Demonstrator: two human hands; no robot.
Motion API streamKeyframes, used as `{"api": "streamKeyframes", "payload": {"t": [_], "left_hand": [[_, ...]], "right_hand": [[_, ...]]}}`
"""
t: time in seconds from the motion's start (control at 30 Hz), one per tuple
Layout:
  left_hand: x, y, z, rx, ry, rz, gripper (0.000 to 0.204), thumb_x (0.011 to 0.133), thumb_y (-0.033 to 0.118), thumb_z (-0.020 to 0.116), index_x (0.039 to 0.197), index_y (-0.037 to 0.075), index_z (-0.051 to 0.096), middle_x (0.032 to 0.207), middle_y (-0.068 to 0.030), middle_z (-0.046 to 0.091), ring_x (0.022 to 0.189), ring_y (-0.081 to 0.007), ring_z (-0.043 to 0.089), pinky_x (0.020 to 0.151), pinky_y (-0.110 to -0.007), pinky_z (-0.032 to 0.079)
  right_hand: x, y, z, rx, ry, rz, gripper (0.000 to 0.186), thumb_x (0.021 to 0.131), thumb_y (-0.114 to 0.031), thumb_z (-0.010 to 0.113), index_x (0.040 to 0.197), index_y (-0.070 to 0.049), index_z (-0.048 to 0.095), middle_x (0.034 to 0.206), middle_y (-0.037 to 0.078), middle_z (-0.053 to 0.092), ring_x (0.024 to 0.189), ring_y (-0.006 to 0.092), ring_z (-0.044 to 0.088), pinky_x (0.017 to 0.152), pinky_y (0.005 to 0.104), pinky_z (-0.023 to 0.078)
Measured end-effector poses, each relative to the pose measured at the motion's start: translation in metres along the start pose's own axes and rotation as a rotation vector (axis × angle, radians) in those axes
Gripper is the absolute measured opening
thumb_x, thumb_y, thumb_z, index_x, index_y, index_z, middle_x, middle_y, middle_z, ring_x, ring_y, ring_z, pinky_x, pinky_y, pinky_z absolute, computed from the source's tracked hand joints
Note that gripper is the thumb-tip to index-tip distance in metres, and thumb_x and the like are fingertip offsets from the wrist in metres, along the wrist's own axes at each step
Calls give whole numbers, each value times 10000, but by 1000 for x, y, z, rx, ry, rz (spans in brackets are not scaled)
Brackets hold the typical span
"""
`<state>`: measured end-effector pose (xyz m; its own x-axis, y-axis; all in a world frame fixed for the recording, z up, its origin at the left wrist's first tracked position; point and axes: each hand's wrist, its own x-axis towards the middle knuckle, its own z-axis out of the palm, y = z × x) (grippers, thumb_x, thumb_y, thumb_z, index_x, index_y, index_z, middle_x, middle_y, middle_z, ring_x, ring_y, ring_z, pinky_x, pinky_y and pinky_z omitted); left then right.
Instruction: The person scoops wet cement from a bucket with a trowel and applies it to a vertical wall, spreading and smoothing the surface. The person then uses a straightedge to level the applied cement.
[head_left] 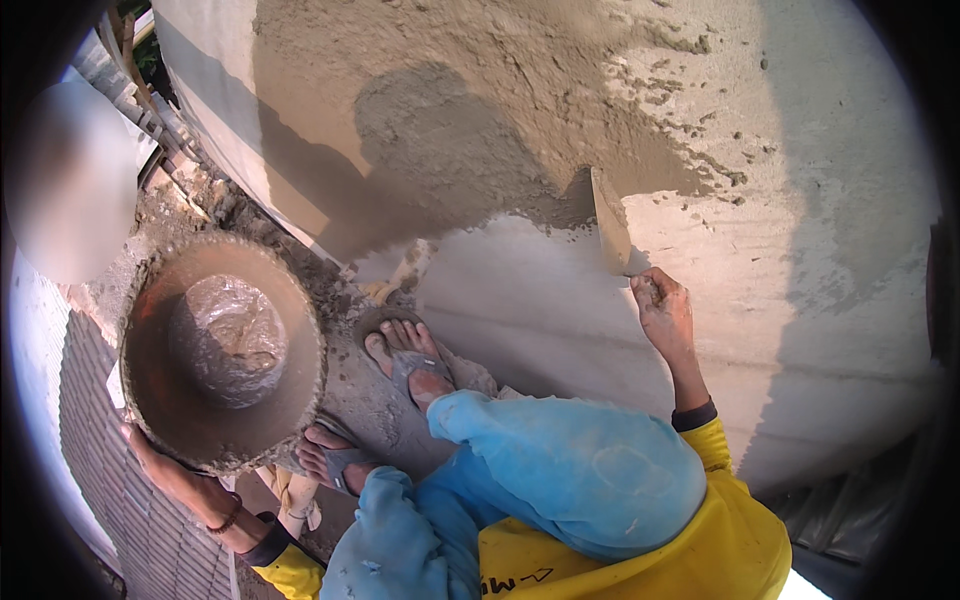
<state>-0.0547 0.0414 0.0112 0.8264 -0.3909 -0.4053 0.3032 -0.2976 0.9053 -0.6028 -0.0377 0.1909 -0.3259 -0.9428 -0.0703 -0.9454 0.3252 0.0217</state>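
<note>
Before you, the wall (720, 310) shows a smooth, matt face beneath a coarse, grainy mortar coat (450, 35). In your bucket (293, 390), caked rough at the rim, the wet mix (237, 345) is glossy. Your trowel (610, 222), smeared dull, is probably metal; your trousers (580, 460) and top (715, 545) are matt cloth.

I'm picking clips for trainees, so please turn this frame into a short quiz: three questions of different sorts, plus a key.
1. Which hand holds the trowel?
2. True or false: the bucket is empty.
3. Where is the left hand? A, inside the bucket; B, at the bucket's outer side; C, on the trowel.

Key:
1. The right hand.
2. False; there is mortar in it.
3. B.
</note>
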Motion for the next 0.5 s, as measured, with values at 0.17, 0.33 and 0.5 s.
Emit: {"api": "streamKeyframes", "payload": {"t": [0.17, 0.33, 0.5], "left_hand": [[10, -5, -5, -82, -24, -26, 544, 1109, 403, 432, 1400, -43, 546, 1316, -85, 583, 1155, -169, 551, 1022, -321, 439], [19, -9, -13, -109, -108, -23, 557, 1106, 405, 441, 1407, -54, 536, 1317, -91, 588, 1157, -171, 560, 1021, -320, 447], [24, -14, -16, -133, -122, -13, 571, 1101, 407, 454, 1411, -66, 529, 1327, -100, 593, 1163, -173, 569, 1022, -318, 454]], "right_hand": [[-15, -27, -49, -46, 190, -38, 194, 987, -213, 659, 970, -20, 667, 714, 164, 658, 583, 309, 608, 601, 415, 473], [-23, -44, -64, 618, -531, -302, 208, 1003, -212, 649, 936, -15, 644, 659, 6, 574, 596, 64, 511, 535, 261, 409], [27, -81, 4, 942, -1192, -195, 241, 999, -237, 657, 965, 1, 670, 695, 65, 607, 630, 87, 558, 539, 268, 437]]}}
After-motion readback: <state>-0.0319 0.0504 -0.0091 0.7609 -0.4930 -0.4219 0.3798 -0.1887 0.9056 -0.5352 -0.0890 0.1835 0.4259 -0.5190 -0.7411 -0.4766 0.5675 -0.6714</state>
